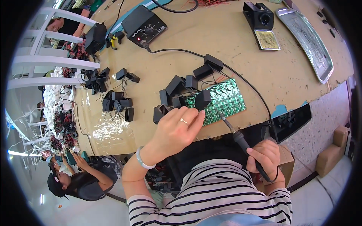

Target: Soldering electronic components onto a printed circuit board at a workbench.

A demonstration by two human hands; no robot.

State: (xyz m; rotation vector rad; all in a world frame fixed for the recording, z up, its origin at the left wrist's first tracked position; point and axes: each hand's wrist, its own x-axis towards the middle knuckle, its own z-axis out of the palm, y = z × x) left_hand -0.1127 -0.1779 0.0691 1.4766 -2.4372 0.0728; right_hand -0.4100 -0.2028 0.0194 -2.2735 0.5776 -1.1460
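Observation:
My right hand (266, 159) is wrapped round the black handle of a soldering iron (241, 140). The iron's metal tip points up and left, at the near edge of a green circuit board panel (230, 101). Over the panel's left end, the fingers of my left hand (177, 128) are pinched together; what they hold is too small to make out. Just beyond those fingertips sits a small black box (203, 99) with thin wires. Several more black boxes (175, 86) lie along the panel's left and far sides, their dark wires running onto it.
A soldering station (144, 26) with a lit red light stands far left, its cable crossing the table. Yellow-handled cutters (114, 42) lie beside it. Loose black boxes (117, 101) are grouped left. Far right are an iron stand (262, 24) and a metal tray (307, 43). Other people sit left.

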